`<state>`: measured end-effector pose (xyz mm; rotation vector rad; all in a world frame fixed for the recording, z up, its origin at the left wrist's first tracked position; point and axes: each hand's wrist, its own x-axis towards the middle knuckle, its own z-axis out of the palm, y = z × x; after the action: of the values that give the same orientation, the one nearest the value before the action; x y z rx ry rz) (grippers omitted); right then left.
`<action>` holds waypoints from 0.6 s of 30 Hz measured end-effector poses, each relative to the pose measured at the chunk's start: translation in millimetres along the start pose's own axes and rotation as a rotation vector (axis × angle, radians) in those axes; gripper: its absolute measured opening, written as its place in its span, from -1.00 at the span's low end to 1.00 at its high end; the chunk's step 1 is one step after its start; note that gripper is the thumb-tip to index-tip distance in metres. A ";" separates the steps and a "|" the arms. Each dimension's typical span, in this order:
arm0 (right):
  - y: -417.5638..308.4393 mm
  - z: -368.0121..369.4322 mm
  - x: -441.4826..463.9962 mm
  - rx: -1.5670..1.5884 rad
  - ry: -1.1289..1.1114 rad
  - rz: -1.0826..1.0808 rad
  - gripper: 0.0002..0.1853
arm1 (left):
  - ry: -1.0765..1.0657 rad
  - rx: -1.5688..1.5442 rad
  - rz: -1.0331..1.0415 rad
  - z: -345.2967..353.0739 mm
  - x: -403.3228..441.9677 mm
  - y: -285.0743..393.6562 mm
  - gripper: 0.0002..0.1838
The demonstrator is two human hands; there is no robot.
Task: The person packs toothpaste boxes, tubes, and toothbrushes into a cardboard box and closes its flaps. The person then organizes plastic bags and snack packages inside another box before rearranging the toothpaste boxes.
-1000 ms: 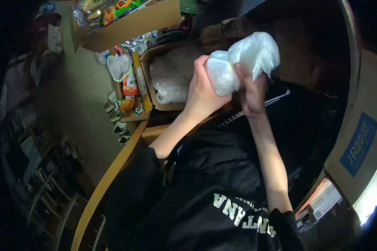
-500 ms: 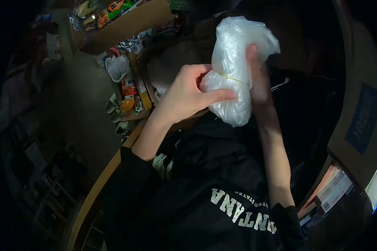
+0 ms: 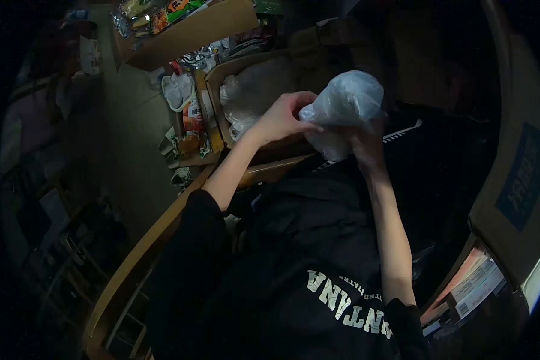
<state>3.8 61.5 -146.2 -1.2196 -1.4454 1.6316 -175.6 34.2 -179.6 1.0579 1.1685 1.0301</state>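
A bundle of clear plastic bags (image 3: 351, 96) is held in front of my chest, its rounded end turned up toward me. On its left side, my left hand (image 3: 287, 120) is closed around it, thumb on the near face. My right hand (image 3: 369, 147) supports it from the right and below, with most of the fingers hidden behind the plastic. The rubber band seen around the bundle earlier cannot be made out now.
An open cardboard box (image 3: 213, 90) with clear plastic inside lies beyond my left hand. Snack packets fill another carton (image 3: 189, 33) farther back. A wooden chair arm (image 3: 144, 246) curves along my left, and a large cardboard box (image 3: 516, 162) stands at the right.
The bundle has come down and tipped, so its end faces me instead of its long side. Both hands keep hold of it. The scene looks dimmer.
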 end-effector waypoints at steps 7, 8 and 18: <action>22.9 -18.5 -5.0 0.186 0.257 0.355 -0.57 | 0.248 0.834 -0.576 -91.2 -11.2 -211.2 -0.27; 20.6 -18.2 -4.2 0.178 0.258 0.348 -0.57 | 0.261 0.890 -0.570 -100.0 -19.7 -234.2 -0.17; 26.1 -12.8 8.7 0.220 0.359 0.351 -0.60 | 0.989 0.353 -0.710 -98.1 -34.0 -310.5 0.13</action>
<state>15.4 69.2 -173.2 -1.6012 -0.8437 1.6333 -256.4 -51.0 -485.2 0.2434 2.3718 0.7593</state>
